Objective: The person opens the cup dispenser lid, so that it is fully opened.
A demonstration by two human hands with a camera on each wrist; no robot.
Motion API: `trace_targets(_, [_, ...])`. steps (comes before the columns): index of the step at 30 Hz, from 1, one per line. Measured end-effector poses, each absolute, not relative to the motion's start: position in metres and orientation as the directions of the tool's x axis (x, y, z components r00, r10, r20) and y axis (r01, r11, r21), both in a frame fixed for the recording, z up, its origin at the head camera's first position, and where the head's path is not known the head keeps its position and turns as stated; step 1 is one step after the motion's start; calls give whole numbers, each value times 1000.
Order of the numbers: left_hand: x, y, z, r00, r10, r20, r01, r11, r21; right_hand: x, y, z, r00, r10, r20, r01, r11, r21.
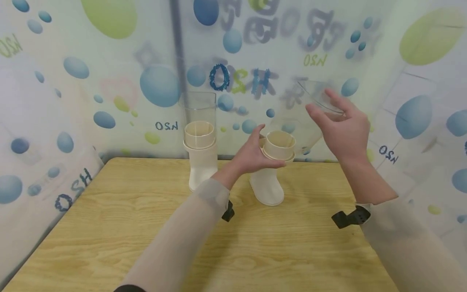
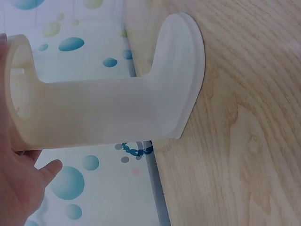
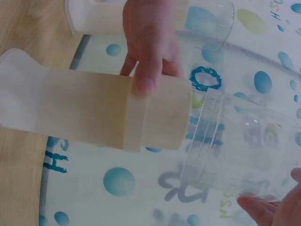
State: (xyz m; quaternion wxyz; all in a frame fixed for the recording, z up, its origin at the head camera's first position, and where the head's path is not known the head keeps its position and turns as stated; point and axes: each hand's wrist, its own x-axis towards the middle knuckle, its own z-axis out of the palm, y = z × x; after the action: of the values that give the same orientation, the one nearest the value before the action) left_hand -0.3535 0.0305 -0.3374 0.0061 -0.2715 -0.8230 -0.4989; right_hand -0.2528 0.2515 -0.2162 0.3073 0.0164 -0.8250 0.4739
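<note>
My left hand (image 1: pixel 253 152) grips a cream boot-shaped stand (image 1: pixel 268 186) just below its raised round collar (image 1: pixel 280 146), thumb on one side and fingers on the other. The stand's foot meets the wooden table and its shaft leans slightly. In the right wrist view, a clear open-ended cylinder (image 3: pixel 249 141) lies in line with the collar, its rim very close to it. Whether they touch, I cannot tell. My right hand (image 1: pixel 344 127) holds the cylinder by its far end between thumb and fingers. In the left wrist view, the stand's foot (image 2: pixel 176 70) is plainly seen.
A second cream boot-shaped stand (image 1: pixel 202 166) stands upright to the left near the table's back edge, with a clear cylinder (image 1: pixel 198 103) fitted over its collar. The wooden table (image 1: pixel 146 243) reaches back to a wall sheet (image 1: pixel 160 44) printed with bubbles.
</note>
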Motion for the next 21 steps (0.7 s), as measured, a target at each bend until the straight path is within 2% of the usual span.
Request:
trace_targets(8, [-360, 25, -332, -842, 493, 218, 437, 389, 811, -242, 277, -211, -818, 303, 489, -287, 522, -803])
trace_targets(13, [-360, 26, -335, -839, 498, 217, 427, 356, 832, -238, 288, -215, -822, 337, 460, -237, 533, -812])
trace_targets(21, [-340, 43, -351, -909, 320, 266, 374, 351, 859, -232, 312, -225, -824, 385, 416, -158, 549, -821])
